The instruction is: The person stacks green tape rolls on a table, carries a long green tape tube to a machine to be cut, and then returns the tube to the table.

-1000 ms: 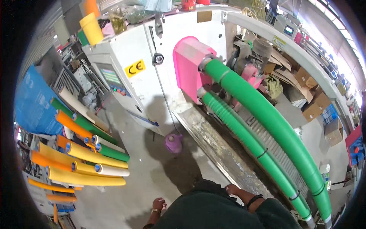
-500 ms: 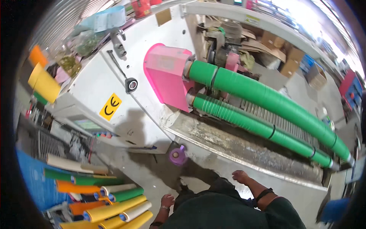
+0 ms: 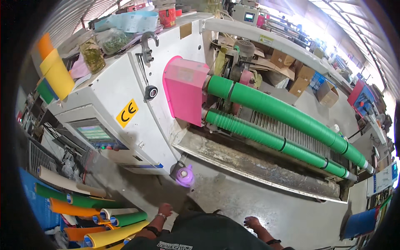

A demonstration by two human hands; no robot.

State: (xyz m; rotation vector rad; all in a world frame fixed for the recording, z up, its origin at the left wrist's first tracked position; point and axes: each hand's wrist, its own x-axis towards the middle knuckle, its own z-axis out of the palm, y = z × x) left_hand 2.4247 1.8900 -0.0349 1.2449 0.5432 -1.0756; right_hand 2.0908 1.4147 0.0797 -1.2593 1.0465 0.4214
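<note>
My left hand [image 3: 166,209], with a band at its wrist, hangs low beside the colored rolls, its fingers loosely bent and nothing visible in it. My right hand [image 3: 251,223] is over the grey floor, fingers apart and empty. Neither touches anything. A purple jug-like container [image 3: 184,177] stands on the floor by the white machine [image 3: 104,110], ahead of my left hand. Two long green-wrapped rollers [image 3: 287,114] run rightward from a pink guard [image 3: 185,89] on that machine. A tape measure [image 3: 151,92] hangs on its side.
A long trough [image 3: 250,164] with a metal edge lies under the rollers. Yellow, green, orange and white rolls [image 3: 112,237] stick out at the lower left. A control screen [image 3: 95,132] sits on the machine's front. Cardboard boxes [image 3: 327,93] stand behind; a blue bin [image 3: 360,223] is at right.
My view has shifted, bringing the control screen into fuller sight. My left hand has moved forward and left in the picture; the right hand now sits lower, its fingers more spread.
</note>
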